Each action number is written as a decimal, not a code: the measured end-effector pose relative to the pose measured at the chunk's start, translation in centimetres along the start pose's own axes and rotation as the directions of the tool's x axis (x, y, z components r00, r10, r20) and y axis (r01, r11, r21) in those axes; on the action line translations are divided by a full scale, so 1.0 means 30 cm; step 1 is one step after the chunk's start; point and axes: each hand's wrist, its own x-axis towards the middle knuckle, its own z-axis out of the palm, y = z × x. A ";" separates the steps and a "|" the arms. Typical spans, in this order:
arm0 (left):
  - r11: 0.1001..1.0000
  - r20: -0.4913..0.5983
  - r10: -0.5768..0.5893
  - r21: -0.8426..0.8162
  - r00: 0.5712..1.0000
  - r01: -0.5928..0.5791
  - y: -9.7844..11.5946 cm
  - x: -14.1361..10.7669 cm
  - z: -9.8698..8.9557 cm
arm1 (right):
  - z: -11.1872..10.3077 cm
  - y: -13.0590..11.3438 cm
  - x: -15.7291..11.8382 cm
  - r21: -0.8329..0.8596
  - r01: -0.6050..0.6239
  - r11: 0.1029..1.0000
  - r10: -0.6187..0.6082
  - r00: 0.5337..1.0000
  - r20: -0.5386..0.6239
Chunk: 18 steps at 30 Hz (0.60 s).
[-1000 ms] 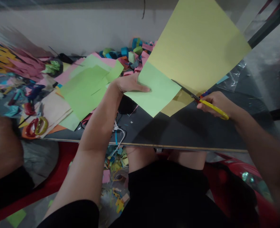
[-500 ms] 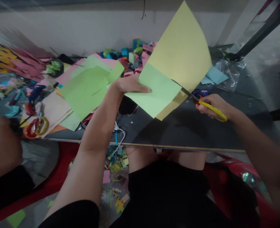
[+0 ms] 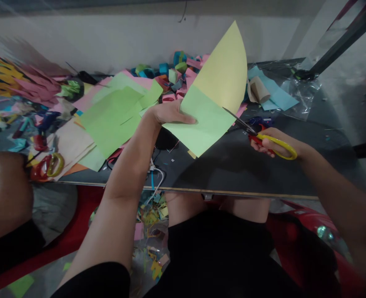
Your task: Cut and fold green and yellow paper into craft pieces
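Observation:
My left hand (image 3: 176,114) is closed on a light green paper (image 3: 208,120), with its thumb lying flat on top. Behind it is a larger pale yellow sheet (image 3: 222,70), standing up and bowed toward the wall. My right hand (image 3: 271,142) grips scissors (image 3: 278,145) with yellow and red handles. Their blades reach the right edge of the green paper, near where the yellow sheet rises. One blade lies over the paper; the paper may hide part of the other.
On the dark table (image 3: 248,169) lie green sheets (image 3: 111,116) and a second pair of scissors (image 3: 48,165). Coloured paper rolls (image 3: 173,74) sit by the wall. Blue paper (image 3: 276,91), a brown cardboard tube (image 3: 258,90) and clear plastic stand right. Another person's arm (image 3: 9,194) is at left.
The yellow sheet has dropped and swung left, uncovering the brown tube. Less yellow shows below the green paper. The scissors' handles have spread, with the red loop lower.

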 end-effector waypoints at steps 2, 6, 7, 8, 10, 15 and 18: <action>1.000 0.005 0.005 0.016 1.000 -0.005 -0.004 -0.004 -0.002 | 0.000 -0.011 -0.003 0.014 -0.010 1.000 0.010 1.000 0.015; 1.000 -0.003 0.008 0.023 1.000 -0.008 -0.003 -0.018 0.000 | 0.001 -0.017 0.000 0.054 -0.024 0.998 0.017 0.992 0.126; 1.000 -0.008 -0.002 0.022 1.000 0.003 -0.001 -0.021 0.000 | 0.000 -0.016 0.001 0.058 -0.026 0.998 0.017 0.989 0.150; 1.000 -0.013 -0.017 0.023 1.000 0.017 0.001 -0.023 0.001 | -0.001 -0.013 0.003 0.060 -0.028 0.998 0.018 0.986 0.163; 0.998 -0.028 -0.046 0.032 0.999 0.047 0.004 -0.028 -0.001 | -0.004 -0.001 0.004 0.065 -0.025 0.998 0.014 0.984 0.176; 0.993 -0.028 -0.101 0.063 0.995 0.102 0.004 -0.041 -0.014 | -0.003 0.066 0.001 0.116 0.043 0.992 -0.072 0.964 0.256; 0.993 -0.044 -0.100 0.065 0.994 0.103 -0.003 -0.051 -0.021 | 0.029 0.112 -0.004 0.188 0.068 0.980 -0.103 0.978 0.183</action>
